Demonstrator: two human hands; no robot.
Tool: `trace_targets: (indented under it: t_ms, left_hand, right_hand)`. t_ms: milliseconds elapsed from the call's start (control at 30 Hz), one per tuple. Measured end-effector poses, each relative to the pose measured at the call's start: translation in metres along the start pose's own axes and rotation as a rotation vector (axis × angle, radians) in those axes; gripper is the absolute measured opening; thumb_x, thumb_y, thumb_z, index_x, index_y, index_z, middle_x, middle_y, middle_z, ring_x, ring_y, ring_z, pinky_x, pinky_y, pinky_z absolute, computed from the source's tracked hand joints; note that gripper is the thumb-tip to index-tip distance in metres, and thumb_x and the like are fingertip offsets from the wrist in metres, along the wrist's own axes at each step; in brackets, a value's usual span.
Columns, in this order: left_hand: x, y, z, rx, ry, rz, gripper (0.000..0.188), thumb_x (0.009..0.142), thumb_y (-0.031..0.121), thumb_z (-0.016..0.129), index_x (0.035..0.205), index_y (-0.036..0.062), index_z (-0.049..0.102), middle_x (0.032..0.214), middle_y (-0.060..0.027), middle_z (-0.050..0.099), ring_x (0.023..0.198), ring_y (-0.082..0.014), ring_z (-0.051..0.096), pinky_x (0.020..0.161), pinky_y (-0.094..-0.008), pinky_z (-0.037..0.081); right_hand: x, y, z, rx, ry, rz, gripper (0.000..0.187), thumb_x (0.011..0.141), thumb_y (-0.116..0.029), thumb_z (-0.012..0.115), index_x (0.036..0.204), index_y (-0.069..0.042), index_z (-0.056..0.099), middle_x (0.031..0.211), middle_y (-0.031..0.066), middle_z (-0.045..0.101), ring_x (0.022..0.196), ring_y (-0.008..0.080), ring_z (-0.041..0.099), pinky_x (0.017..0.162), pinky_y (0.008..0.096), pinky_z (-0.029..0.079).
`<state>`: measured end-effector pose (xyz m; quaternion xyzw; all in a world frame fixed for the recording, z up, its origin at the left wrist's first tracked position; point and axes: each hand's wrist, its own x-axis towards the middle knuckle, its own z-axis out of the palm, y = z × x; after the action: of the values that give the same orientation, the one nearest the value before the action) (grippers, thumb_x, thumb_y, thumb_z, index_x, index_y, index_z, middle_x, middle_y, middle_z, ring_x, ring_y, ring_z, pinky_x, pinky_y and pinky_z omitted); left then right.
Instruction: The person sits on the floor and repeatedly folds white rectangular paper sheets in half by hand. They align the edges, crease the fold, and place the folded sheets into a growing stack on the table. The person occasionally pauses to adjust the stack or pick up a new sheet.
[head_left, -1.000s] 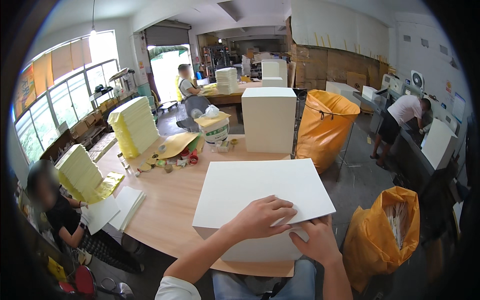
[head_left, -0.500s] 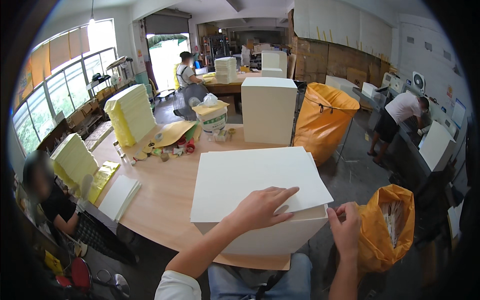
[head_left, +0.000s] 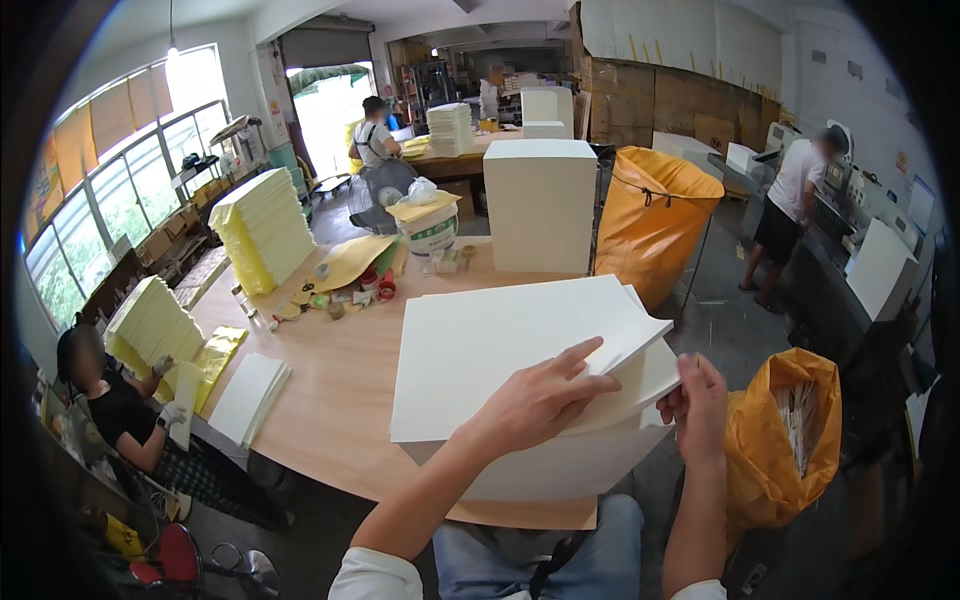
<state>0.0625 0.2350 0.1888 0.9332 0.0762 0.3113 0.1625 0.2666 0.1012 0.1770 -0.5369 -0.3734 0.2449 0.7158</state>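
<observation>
In front of me a tall stack of white paper sheets [head_left: 500, 340] stands at the table's near edge. My left hand [head_left: 540, 400] lies across the top of it, fingers stretched out and apart. Beside those fingers, the near right corner of the top sheets bends upward, off the paper below. At the stack's right corner my right hand [head_left: 695, 395] is closed, thumb and fingers pinching the corner of the paper under the raised sheets. How many sheets it pinches is hidden.
Farther back on the wooden table [head_left: 340, 400] stands another tall white stack [head_left: 540, 210]. Tape and tools lie by a white bucket [head_left: 430, 230]. Orange bags [head_left: 655, 230] flank the right side. A person [head_left: 120, 410] handles pale sheets at left; others work farther off.
The top sheets' right corner has risen and curled upward. My right hand now pinches the paper corner a little higher. The person at left has raised their gloved hands around a pale sheet.
</observation>
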Motion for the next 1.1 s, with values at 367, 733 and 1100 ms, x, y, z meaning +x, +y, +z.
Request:
trace_targets:
  t_ms: [367, 733, 1100]
  left_hand:
    - [-0.003, 0.006, -0.003, -0.082, -0.001, -0.078, 0.029, 0.092, 0.016, 0.078, 0.12, 0.0219, 0.073, 0.145, -0.0167, 0.059, 0.114, -0.0373, 0.071, 0.092, -0.0435, 0.059]
    - [0.001, 0.007, -0.009, -0.147, -0.027, -0.124, 0.051, 0.073, 0.028, 0.094, 0.12, 0.0215, 0.074, 0.145, -0.0124, 0.06, 0.121, -0.0356, 0.069, 0.097, -0.0449, 0.06]
    - [0.002, 0.011, -0.009, -0.203, 0.006, -0.21, 0.039, 0.094, 0.008, 0.068, 0.131, 0.0212, 0.072, 0.15, -0.0148, 0.057, 0.121, -0.0363, 0.068, 0.096, -0.0435, 0.059]
  right_hand:
    - [0.002, -0.005, 0.007, -0.115, 0.001, 0.031, 0.04, 0.102, -0.023, 0.065, 0.069, -0.011, 0.045, 0.06, -0.0022, 0.047, 0.051, 0.0062, 0.048, 0.046, 0.0251, 0.036]
    - [0.005, -0.008, 0.003, 0.172, -0.039, 0.136, 0.038, 0.1, -0.023, 0.064, 0.068, -0.013, 0.047, 0.059, -0.001, 0.051, 0.05, 0.0102, 0.056, 0.046, 0.0242, 0.037]
    - [0.007, 0.002, 0.007, -0.518, 0.017, -0.302, 0.04, 0.102, -0.03, 0.065, 0.069, -0.011, 0.052, 0.06, -0.0015, 0.053, 0.051, 0.0094, 0.056, 0.047, 0.0245, 0.038]
